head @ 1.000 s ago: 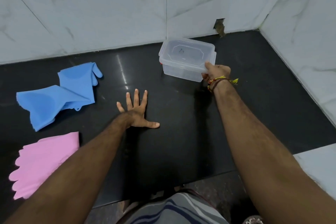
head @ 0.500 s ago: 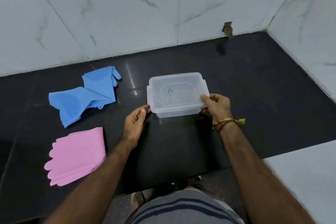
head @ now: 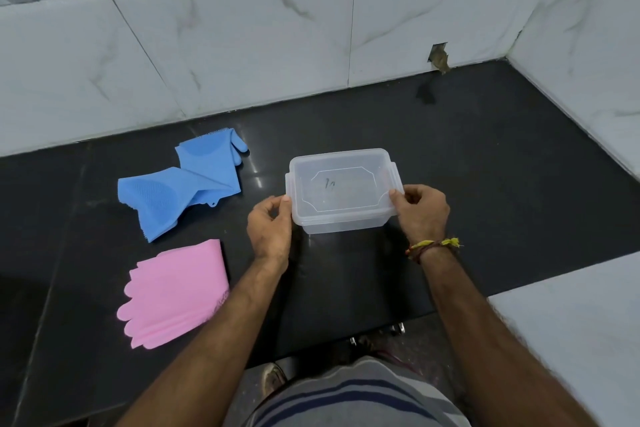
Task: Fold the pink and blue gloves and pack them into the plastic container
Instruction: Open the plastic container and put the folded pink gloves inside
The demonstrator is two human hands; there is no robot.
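Observation:
A clear plastic container (head: pixel 343 189) with its lid on sits on the black counter in front of me. My left hand (head: pixel 269 226) grips its near left corner and my right hand (head: pixel 420 210) grips its near right corner, thumbs on the lid edge. The blue gloves (head: pixel 180 184) lie flat to the left of the container, overlapping each other. The pink gloves (head: pixel 176 291) lie stacked nearer to me at the left, fingers pointing left.
The black counter (head: pixel 485 201) runs to white marble-tiled walls at the back and right. A small hole (head: pixel 438 57) breaks the back wall near the corner. A white ledge (head: pixel 571 322) lies at the lower right. The counter's front edge is just before my body.
The container came from the back of the counter toward me with my right hand. My left hand lifted off the counter and took the container's left side.

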